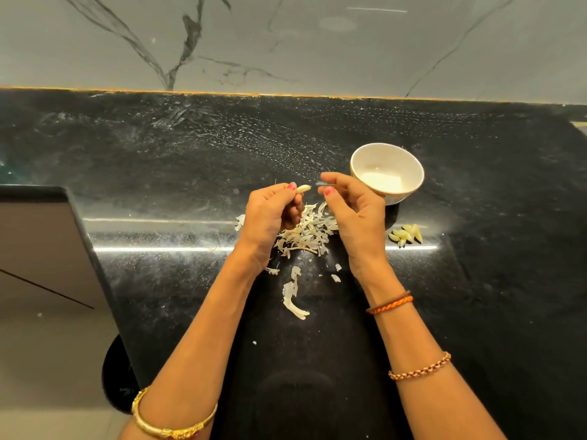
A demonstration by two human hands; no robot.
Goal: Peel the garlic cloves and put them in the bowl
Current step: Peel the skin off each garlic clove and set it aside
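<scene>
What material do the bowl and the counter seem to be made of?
The bowl looks like glazed ceramic or porcelain: white, glossy, with a thin gold line at its rim. The counter looks like polished black stone, perhaps granite: it mirrors a light strip and shows pale specks. Neither is certain from the look alone.

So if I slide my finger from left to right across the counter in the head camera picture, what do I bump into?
Left hand pinching a garlic clove → pile of garlic skins → right hand pinching a bit of skin → white bowl → little heap of garlic cloves.
</scene>
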